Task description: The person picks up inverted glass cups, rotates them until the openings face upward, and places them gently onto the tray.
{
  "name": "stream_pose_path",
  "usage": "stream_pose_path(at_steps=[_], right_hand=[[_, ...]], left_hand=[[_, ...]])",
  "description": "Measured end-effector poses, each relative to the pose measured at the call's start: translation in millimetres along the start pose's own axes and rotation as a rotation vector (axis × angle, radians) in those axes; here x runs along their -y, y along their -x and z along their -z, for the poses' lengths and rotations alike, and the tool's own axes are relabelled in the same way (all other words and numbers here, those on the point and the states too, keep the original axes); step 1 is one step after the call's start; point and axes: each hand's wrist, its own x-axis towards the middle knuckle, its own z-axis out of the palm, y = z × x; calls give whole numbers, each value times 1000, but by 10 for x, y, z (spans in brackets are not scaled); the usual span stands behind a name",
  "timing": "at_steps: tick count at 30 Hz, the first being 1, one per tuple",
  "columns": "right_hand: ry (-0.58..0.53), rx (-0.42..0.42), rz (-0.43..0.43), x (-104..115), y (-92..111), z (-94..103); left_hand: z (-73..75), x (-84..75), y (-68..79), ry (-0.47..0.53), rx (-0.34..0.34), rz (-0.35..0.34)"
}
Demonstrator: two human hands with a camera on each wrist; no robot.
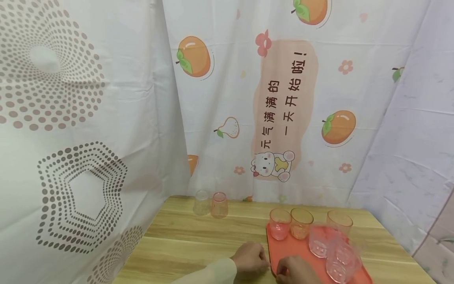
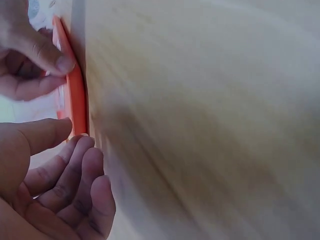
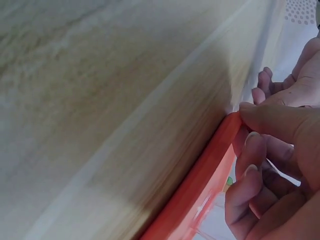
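An orange-red tray [image 1: 292, 250] lies on the wooden table with several see-through drinking glasses on it. My left hand [image 1: 250, 258] is at the tray's near left corner. In the left wrist view the left thumb and fingertips close around the tray's rim [image 2: 77, 102]. Just beside it, my right hand [image 1: 298, 271] pinches the near rim, its thumb [image 3: 262, 117] on the edge at the corner. On the tray stand a pink glass [image 1: 279, 230] and an amber glass [image 1: 300, 228] at the back left. Clear, pinkish glasses [image 1: 338, 262] overlap on the right side, their exact number hard to tell.
Two glasses stand upside down at the table's back left, a clear glass [image 1: 201, 203] and a pink glass [image 1: 219, 205]. A printed curtain [image 1: 220, 98] hangs right behind the table [image 1: 184, 236], with more curtains at left and right.
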Motion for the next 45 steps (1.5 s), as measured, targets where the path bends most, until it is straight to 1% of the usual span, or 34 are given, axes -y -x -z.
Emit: stream_pose_path(at_steps=[3,8,11,14,17,21,24,28,29,31,36,37,41,45], right_hand=[[42,-15,2,-16,-6,-23],[94,-25,9,-44,-26,-59],[107,-30,12,-65,-39,-74],[123,-42,14,-82,-43,-84],[129,-47,1,-90,-43,-85],[111,-34,-34,-88,-43,-71],[92,-14,-65,-89,-39,-62],[69,14,-93,-106,-22,-54],[65,15,-90,-113,-16,-53],[53,15,-60,-127,-1,-44],[26,20,4,-162,14,-25],[20,24,4,-165,10,-21],[13,33,22,-167,-8,-9],[-16,57,15,-150,-12,-2]], left_hand=[[78,88,6,5,-3,9],[289,246,27,22,-14,5],[415,369,25,7,-38,-6],[546,505,17,-29,-68,-15],[679,634,15,-52,-94,-8],[869,801,10,-70,-144,-10],[1009,919,-2,-78,-189,-29],[1167,1061,-27,-55,-211,-28],[1200,1094,-33,-55,-212,-20],[1272,1143,-36,-67,-216,-10],[1445,1221,-31,-76,-219,28],[1474,1236,-34,-73,-221,41],[1573,1315,-58,-65,-244,45],[1652,1415,-67,-76,-285,55]])
